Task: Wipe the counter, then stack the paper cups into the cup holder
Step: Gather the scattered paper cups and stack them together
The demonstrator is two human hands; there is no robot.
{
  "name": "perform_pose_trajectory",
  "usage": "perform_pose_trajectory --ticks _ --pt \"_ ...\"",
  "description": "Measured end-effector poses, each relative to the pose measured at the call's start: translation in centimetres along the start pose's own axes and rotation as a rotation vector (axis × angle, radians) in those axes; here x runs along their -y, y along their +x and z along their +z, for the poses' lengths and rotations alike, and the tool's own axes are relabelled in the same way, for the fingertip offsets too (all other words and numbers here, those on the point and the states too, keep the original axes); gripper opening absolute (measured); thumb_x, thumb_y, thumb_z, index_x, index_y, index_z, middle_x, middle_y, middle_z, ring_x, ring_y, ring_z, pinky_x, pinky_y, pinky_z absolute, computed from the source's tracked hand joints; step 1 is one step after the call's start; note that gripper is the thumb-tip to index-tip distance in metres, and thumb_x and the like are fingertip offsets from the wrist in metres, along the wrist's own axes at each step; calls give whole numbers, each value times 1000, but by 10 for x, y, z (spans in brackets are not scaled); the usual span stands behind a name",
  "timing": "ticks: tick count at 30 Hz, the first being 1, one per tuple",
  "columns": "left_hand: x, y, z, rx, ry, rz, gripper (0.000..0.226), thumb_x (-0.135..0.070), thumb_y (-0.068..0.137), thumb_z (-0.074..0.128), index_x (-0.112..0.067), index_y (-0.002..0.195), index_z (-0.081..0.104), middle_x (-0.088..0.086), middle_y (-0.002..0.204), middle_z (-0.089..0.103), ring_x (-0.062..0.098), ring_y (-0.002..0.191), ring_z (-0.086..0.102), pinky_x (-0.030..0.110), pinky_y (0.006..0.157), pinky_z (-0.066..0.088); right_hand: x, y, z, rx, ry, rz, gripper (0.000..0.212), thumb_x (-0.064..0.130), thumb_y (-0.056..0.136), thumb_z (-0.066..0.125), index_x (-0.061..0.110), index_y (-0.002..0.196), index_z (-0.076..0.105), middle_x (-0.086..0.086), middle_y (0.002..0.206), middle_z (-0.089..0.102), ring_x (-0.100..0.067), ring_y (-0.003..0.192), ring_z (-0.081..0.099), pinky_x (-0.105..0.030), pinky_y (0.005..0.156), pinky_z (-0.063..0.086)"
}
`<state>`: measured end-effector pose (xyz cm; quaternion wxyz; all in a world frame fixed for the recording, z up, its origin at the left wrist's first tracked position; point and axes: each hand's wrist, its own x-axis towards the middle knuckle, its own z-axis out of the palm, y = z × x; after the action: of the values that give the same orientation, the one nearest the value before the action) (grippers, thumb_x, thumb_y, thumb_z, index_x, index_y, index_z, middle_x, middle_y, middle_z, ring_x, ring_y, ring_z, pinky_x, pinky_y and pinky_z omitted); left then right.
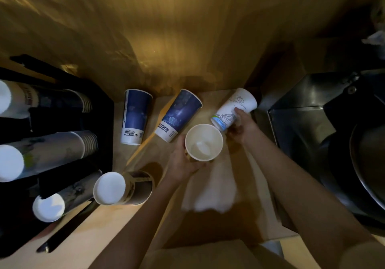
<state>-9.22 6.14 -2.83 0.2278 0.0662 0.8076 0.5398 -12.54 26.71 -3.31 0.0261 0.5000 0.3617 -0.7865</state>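
Note:
My left hand [183, 162] holds a white paper cup [203, 142] upright, its open mouth facing the camera. My right hand [241, 125] grips a white cup with line drawings [231, 110], tilted on its side above the counter. Two blue cups [135, 116] [179, 114] lie on the wooden counter [100, 227] to the left. A brown cup [125, 187] lies near the black cup holder [102, 106], which carries three stacks of cups [45, 154]. A white cloth [210, 189] lies on the counter below my hands.
A dark metal sink [312, 122] with a large round pan [368, 160] fills the right side. A wooden wall [166, 28] rises behind the counter. A black slotted edge of the holder [62, 235] sits at the lower left.

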Motion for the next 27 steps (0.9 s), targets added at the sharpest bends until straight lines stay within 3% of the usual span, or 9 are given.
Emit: perform_pose_trajectory --ticks 3,6,9,13,15,17,20,24,27 --pt "-4 -2 0 2 -9 -18 87 -25 47 79 -13 123 39 -6 116 52 12 107 51 30 90 45 0 8 7 -40 -48 4 41 26 76 73 9 109 56 -11 109 64 -28 100 62 -43 91 51" --pt "-4 -2 -1 5 6 -11 87 -18 51 85 -12 125 38 -5 119 49 15 111 50 30 91 43 -1 12 13 -86 -170 5 55 23 77 73 2 123 52 -15 125 60 -31 108 60 -48 98 47" --pt "-4 -1 0 -9 3 -6 84 -4 55 85 -10 125 38 -3 119 48 15 112 49 29 91 42 -2 9 15 -64 -198 23 46 25 80 70 5 118 54 -15 123 61 -31 106 61 -48 94 49" --pt "-3 -2 0 -15 -6 12 84 -4 56 85 -9 125 38 -2 120 48 15 112 47 34 93 43 -2 -8 12 -3 -174 -21 38 28 79 71 6 108 58 -16 118 64 -27 97 65 -42 84 55" --pt "-3 -2 0 -14 -6 13 84 -7 57 85 -11 126 37 -2 121 48 15 113 47 36 94 43 3 -28 12 47 -174 -105 30 24 78 71 7 102 61 -16 117 65 -25 93 67 -37 79 55" --pt "-2 -2 0 -16 -5 8 86 -12 56 86 -15 126 37 -4 119 48 15 112 48 34 93 43 11 -53 13 70 -212 -221 29 20 79 70 10 104 61 -15 116 66 -24 97 67 -36 85 54" --pt "0 -2 0 -12 -9 4 87 -19 53 85 -17 126 37 -1 121 51 17 113 50 36 93 45 22 -95 12 176 -238 -440 15 14 81 67 14 94 60 -8 102 70 -14 85 70 -29 77 57" --pt "1 -3 0 -4 -45 26 85 -22 51 83 -22 123 37 0 123 52 15 112 50 33 91 45 12 -137 10 270 -334 -672 49 -2 77 67 13 120 50 7 99 66 1 85 68 -16 75 56" --pt "2 -4 0 12 -76 34 88 -31 45 80 -22 123 39 1 119 56 17 108 55 35 88 48 -10 -140 9 272 -485 -718 61 -9 68 72 7 121 47 6 94 64 -1 79 67 -14 69 55"
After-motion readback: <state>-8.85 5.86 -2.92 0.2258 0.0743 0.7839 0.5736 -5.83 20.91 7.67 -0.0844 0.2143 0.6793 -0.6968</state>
